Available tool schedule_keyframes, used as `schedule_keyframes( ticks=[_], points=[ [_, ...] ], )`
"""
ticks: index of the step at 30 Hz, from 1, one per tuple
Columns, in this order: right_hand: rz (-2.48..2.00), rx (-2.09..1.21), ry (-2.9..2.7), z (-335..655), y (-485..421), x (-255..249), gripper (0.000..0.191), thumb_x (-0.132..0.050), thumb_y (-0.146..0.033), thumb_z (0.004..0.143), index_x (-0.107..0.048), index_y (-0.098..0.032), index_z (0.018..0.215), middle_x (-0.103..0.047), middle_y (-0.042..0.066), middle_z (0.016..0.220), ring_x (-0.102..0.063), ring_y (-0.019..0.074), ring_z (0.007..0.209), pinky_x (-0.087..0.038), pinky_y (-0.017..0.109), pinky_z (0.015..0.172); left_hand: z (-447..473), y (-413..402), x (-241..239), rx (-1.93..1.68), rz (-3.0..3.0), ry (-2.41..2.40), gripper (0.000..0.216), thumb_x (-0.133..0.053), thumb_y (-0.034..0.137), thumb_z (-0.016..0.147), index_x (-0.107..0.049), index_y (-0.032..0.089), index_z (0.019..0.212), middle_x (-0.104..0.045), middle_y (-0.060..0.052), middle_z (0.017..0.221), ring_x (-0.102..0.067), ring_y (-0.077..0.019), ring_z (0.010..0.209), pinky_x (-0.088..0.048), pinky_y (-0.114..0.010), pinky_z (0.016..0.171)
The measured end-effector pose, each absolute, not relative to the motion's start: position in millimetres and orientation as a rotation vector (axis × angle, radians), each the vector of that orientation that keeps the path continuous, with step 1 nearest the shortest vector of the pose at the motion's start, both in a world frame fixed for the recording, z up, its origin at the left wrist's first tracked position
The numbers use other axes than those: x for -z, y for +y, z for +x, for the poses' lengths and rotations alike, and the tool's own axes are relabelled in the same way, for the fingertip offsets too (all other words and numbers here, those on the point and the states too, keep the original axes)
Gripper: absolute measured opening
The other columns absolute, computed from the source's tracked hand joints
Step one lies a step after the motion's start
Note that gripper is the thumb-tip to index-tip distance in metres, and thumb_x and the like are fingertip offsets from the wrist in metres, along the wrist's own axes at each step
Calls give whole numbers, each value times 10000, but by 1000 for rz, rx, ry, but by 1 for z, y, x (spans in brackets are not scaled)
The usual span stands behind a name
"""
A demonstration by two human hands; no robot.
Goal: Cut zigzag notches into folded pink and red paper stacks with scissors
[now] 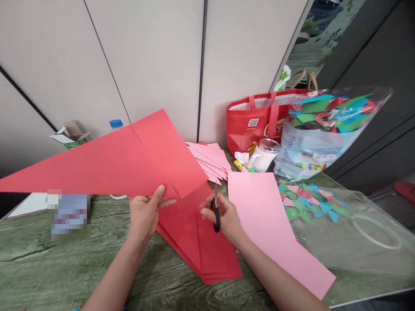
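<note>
My left hand point(145, 216) pinches a large red paper triangle point(129, 160) by its lower edge, thumb on top. The sheet is held up off the table, its long tip reaching the left edge of the view, and short slits show in it. In my right hand point(225, 216) is a pair of black-handled scissors point(217, 214), blades pointing up and away, just right of the red sheet and apart from it. Beneath both hands lies a stack of folded red paper point(207, 242). Pink paper point(256, 207) lies to the right, partly behind my right forearm.
More pink sheets point(215, 157) lie at the back. A white mug point(263, 155) stands before a red bag point(241, 129). On the right are a plastic bag point(317, 142) of coloured paper pieces and clear plastic point(337, 242). A small box point(71, 134) and blue-capped bottle point(116, 124) stand back left.
</note>
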State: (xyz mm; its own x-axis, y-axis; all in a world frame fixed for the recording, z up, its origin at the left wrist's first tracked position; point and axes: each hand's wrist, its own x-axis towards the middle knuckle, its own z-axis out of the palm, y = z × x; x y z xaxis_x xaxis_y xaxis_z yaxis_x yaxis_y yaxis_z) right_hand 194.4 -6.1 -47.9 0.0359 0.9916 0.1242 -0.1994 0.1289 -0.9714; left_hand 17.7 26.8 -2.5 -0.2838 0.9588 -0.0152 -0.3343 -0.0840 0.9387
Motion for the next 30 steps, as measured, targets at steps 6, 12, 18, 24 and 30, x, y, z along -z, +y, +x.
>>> schedule_keyframes(
  ticks=[6,12,18,24,30],
  points=[
    [-918,-1225,-896,169,-22,65,414,-763,-264,601,-421,-230,831,-623,13,849,-606,183,820,-488,356,767,28,18,10,-1483,867,1229,308,-769,325,509,-551,151,379,-504,41,360,-604,-172,439,-526,-278,500],
    [-938,-1084,-839,164,-23,58,461,-757,-274,601,-446,-241,940,-570,18,908,-571,180,844,-487,335,776,46,5,20,-1327,962,1190,212,-761,327,546,-649,153,501,-652,5,524,-651,-208,568,-562,-312,589],
    [-1033,-955,-811,162,-24,53,468,-734,-281,609,-444,-231,973,-565,10,855,-558,164,754,-489,282,655,55,-2,23,-1255,1040,1127,197,-751,307,572,-707,164,700,-735,-28,765,-668,-244,754,-564,-370,712],
    [-1025,-975,-803,163,-24,51,351,-670,-214,664,-453,-226,939,-612,15,876,-588,155,771,-495,294,719,55,-1,28,-1268,1068,1190,223,-742,316,584,-700,158,736,-739,-44,784,-676,-242,743,-558,-381,737],
    [-941,-1066,-740,165,-23,52,377,-687,-157,641,-468,-232,940,-629,-1,846,-613,151,754,-524,307,704,54,0,30,-1356,1021,1233,233,-742,298,583,-674,151,751,-726,-33,752,-670,-210,673,-574,-346,672]
  ],
)
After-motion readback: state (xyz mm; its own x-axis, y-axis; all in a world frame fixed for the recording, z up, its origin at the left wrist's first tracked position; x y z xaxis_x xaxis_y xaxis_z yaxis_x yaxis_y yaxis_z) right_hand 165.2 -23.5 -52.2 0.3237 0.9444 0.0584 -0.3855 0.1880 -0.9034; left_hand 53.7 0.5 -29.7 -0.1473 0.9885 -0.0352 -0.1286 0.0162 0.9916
